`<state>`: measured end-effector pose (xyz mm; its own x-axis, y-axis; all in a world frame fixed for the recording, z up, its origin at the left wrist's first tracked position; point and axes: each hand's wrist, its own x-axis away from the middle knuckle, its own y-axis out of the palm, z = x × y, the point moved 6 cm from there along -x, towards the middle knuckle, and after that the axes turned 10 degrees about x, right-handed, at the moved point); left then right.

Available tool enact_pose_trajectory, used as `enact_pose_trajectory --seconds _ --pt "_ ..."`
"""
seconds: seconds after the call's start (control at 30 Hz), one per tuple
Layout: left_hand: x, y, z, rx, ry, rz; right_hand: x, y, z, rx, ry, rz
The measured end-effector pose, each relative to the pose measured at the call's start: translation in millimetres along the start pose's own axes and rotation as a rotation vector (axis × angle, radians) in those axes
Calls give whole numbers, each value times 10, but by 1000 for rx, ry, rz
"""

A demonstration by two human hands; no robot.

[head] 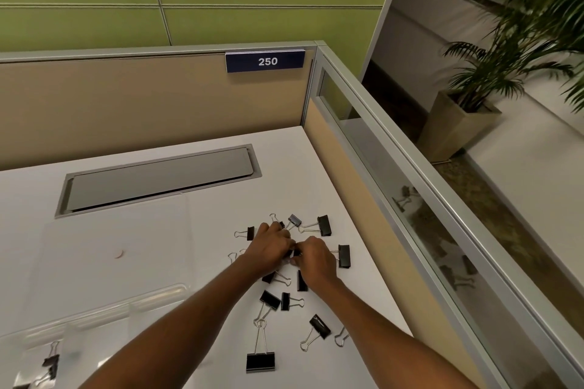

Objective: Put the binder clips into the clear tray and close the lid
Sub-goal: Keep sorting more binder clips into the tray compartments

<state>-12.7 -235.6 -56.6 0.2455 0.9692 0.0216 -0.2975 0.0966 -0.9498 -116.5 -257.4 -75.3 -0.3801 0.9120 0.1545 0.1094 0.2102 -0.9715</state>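
Several black binder clips lie scattered on the white desk at the right. My left hand and my right hand meet over the middle of the pile, knuckles up and fingers curled down. A small black clip shows between their fingertips, and both hands pinch at it. What lies under the palms is hidden. The clear tray sits at the lower left with its lid swung open and lying flat behind it. Two clips are inside the tray.
A grey cable hatch is set into the desk behind the lid. Beige partition walls with a glass strip close off the back and right sides. A large clip lies nearest to me between my forearms.
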Motion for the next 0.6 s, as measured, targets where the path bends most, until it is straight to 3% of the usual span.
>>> enact_pose_trajectory --seconds 0.3,0.6 --pt "21 129 5 -132 22 -71 27 25 79 -197 83 -43" --pt "37 117 -16 46 -125 -18 80 -14 166 -350 191 -80"
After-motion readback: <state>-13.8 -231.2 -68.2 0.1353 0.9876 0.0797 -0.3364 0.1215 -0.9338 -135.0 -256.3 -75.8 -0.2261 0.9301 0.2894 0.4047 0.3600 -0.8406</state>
